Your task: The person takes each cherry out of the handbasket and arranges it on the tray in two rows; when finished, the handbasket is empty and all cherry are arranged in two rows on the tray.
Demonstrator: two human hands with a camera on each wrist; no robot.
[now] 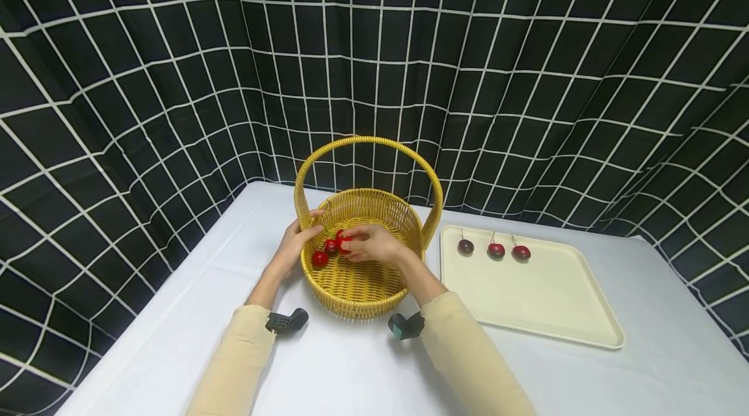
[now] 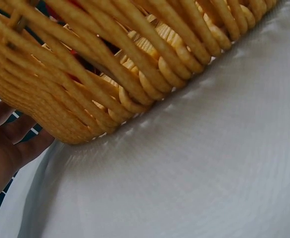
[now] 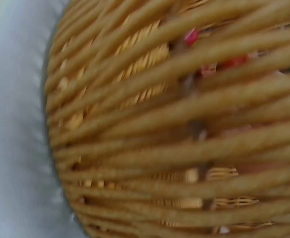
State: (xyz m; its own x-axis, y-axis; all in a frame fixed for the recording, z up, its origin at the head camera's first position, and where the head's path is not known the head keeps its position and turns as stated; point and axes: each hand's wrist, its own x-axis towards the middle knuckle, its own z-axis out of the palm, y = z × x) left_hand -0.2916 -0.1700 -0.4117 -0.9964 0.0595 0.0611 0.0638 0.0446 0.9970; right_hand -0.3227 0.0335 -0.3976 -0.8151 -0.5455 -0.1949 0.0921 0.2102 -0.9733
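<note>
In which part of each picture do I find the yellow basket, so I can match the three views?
Head: yellow basket just below centre.
Left wrist: basket spanning upper left, cropped.
Right wrist: basket fills all but left side.
Shared landmark: white tablecloth beneath it.

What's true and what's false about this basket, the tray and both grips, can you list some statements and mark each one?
1. The left grip touches the basket: true.
2. The basket is empty: false; red fruits lie inside.
3. The tray holds three cherries: true.
4. The tray is left of the basket: false; it is on the right.
5. The right grip is inside the basket: true.
6. The left grip is over the tray: false; it is at the basket's left side.
</note>
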